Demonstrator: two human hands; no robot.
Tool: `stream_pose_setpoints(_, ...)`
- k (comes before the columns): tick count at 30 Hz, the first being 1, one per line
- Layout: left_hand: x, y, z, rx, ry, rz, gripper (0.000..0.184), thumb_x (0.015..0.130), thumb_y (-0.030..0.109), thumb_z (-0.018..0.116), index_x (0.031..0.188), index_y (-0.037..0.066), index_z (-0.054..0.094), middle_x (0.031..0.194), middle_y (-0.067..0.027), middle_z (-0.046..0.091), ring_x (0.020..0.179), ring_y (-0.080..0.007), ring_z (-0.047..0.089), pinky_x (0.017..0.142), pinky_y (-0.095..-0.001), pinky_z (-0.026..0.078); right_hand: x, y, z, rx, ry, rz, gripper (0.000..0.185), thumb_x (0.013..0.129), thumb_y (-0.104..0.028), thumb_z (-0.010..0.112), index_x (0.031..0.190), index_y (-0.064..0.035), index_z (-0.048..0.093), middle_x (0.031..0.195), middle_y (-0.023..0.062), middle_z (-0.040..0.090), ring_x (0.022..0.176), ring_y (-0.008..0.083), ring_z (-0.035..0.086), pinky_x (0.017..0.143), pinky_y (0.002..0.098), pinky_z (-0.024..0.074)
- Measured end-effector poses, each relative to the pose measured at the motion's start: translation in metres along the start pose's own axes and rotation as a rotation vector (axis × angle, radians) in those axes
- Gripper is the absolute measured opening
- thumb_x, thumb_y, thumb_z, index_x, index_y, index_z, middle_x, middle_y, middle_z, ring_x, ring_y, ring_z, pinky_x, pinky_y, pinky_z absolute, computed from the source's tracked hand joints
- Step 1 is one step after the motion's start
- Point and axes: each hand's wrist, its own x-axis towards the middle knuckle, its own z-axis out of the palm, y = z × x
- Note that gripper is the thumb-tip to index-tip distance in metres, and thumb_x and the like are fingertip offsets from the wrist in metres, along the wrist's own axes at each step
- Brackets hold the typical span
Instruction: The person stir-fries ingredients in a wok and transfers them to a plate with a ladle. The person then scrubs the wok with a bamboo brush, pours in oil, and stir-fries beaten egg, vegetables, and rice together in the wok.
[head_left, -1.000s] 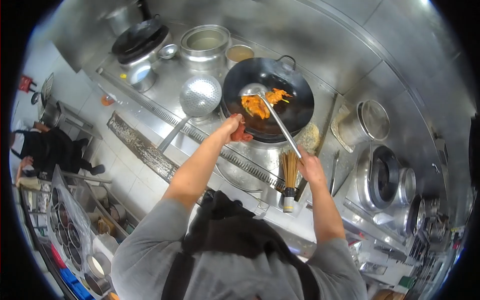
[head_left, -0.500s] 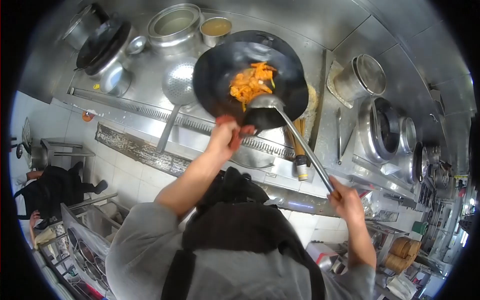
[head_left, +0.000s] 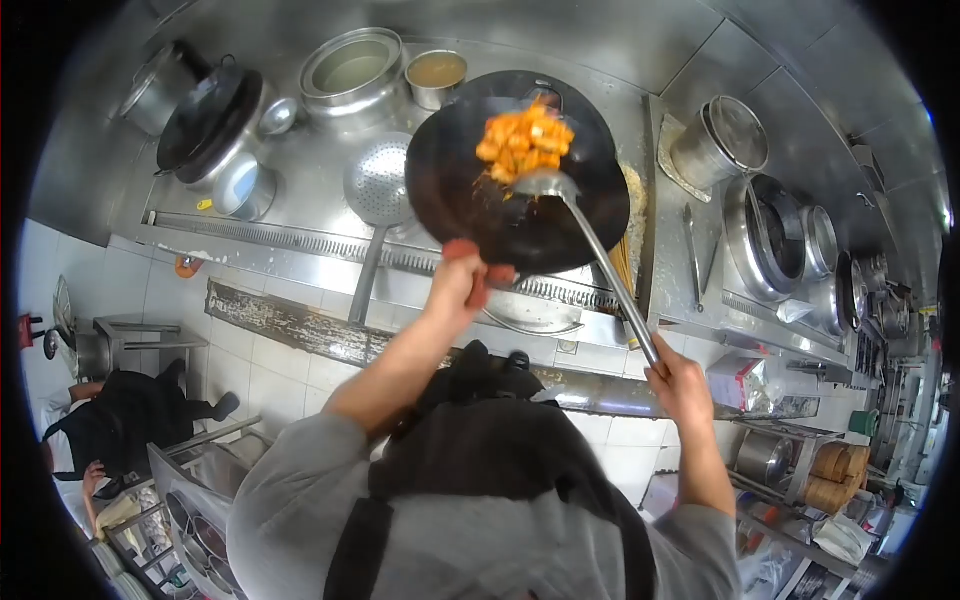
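Note:
A black wok is over the stove, tilted, with orange, sauce-coated pieces of food blurred by motion toward its far side. My left hand is closed around a red cloth at the wok's near edge. The cloth and fingers hide the part of the wok being gripped. In my right hand, the end of a long metal ladle's handle is held. The ladle's bowl reaches into the wok, just on the near side of the food.
Left of the wok lies a perforated skimmer. Behind it stand a large pot and a small container of brownish liquid. At the right are a strainer pot and tongs. Another person is at far left.
The food has moved up and away in the wok, bunched together and blurred. The wok's tilt has changed, showing more of its near interior. Both hands keep their grips.

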Motion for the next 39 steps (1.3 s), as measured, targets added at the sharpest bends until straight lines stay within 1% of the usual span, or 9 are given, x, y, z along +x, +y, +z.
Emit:
stream_pose_setpoints(7,0.088,0.014,0.009,0.1,-0.029,0.026,0.016,0.073,-0.003,0.04,0.082,0.009,0.044,0.082,-0.0203,0.064,0.07,-0.028,0.067,0.052,-0.0338,0.052,0.05,0.024,0.06,-0.161,0.025,-0.099,0.047,0.077,-0.006,0.058,0.123,-0.0027,0.051,0.086,0.0242,0.061,0.078,0.0407,0.06,0.068,0.0469,0.047)
stream_pose_setpoints(12,0.043,-0.041,-0.037,0.053,-0.086,0.137,0.02,0.068,-0.003,0.041,0.084,0.006,0.048,0.085,-0.0201,0.065,0.065,-0.0237,0.066,0.043,-0.0309,0.046,0.039,0.016,0.09,-0.178,0.289,-0.03,0.041,0.076,-0.003,0.058,0.117,0.0004,0.054,0.093,0.0263,0.06,0.081,0.0424,0.058,0.068,0.0467,0.0463)
stream_pose_setpoints(16,0.036,-0.002,-0.01,0.052,-0.013,0.036,0.021,0.065,-0.004,0.04,0.082,0.005,0.049,0.078,-0.0203,0.064,0.06,-0.0231,0.065,0.032,-0.0262,0.032,-0.032,-0.006,0.078,0.157,0.278,0.077,0.044,0.077,0.0,0.057,0.121,0.0027,0.053,0.078,0.0221,0.059,0.065,0.0309,0.058,0.064,0.036,0.0476)
stream_pose_setpoints(18,0.039,0.01,0.008,0.1,-0.053,0.095,0.011,0.075,0.004,0.045,0.075,0.015,0.045,0.056,-0.0004,0.04,0.059,-0.0203,0.064,0.033,-0.0276,0.032,-0.05,-0.016,0.075,0.248,0.346,0.156,0.046,0.078,-0.001,0.056,0.124,0.0032,0.051,0.069,0.0176,0.055,0.059,0.0218,0.053,0.06,0.0316,0.0451)
stream_pose_setpoints(22,0.024,0.005,0.019,0.083,-0.073,0.195,0.01,0.075,0.004,0.045,0.074,0.014,0.045,0.055,-0.0009,0.041,0.057,-0.0186,0.062,0.032,-0.0272,0.03,-0.071,-0.034,0.071,0.219,0.559,0.186,0.049,0.08,-0.003,0.056,0.127,0.0042,0.048,0.065,0.0145,0.052,0.057,0.0205,0.051,0.06,0.0323,0.0448)
stream_pose_setpoints(27,-0.009,-0.018,0.001,0.368,-0.152,0.249,0.038,0.068,-0.006,0.046,0.103,0.01,0.047,0.082,-0.0152,0.065,0.052,-0.0186,0.061,0.029,-0.0268,0.034,-0.085,-0.035,0.074,0.038,0.695,0.2,0.059,0.08,0.002,0.055,0.136,0.0044,0.036,0.073,0.0154,0.048,0.062,0.0295,0.051,0.063,0.0382,0.0445)
stream_pose_setpoints(30,-0.047,-0.044,0.001,0.432,-0.165,0.29,0.041,0.07,-0.009,0.043,0.107,0.008,0.038,0.071,-0.0148,0.06,0.043,-0.0196,0.054,0.028,-0.0277,0.032,-0.089,-0.02,0.102,0.025,0.661,0.205,0.062,0.079,0.003,0.056,0.137,0.0048,0.034,0.069,0.015,0.05,0.058,0.0266,0.053,0.061,0.0385,0.0465)
stream_pose_setpoints(34,-0.043,-0.048,0.029,0.442,-0.253,0.201,0.044,0.066,-0.01,0.043,0.106,0.007,0.043,0.075,-0.0049,0.049,0.053,-0.0214,0.058,0.037,-0.032,0.039,-0.118,-0.061,0.11,1.471,0.216,0.371,0.064,0.081,-0.005,0.057,0.137,0.0089,0.03,0.06,0.0079,0.055,0.048,0.0156,0.054,0.042,0.0268,0.0417)
stream_pose_setpoints(39,-0.069,-0.054,0.012,0.644,-0.401,-0.127,0.039,0.065,-0.003,0.049,0.102,0.006,0.045,0.075,-0.0149,0.061,0.054,-0.0216,0.058,0.039,-0.0289,0.034,-0.215,-0.103,0.134,1.766,0.396,0.594,0.051,0.082,-0.004,0.053,0.128,0.0122,0.039,0.075,0.0085,0.055,0.047,0.0124,0.05,0.035,0.0233,0.04)
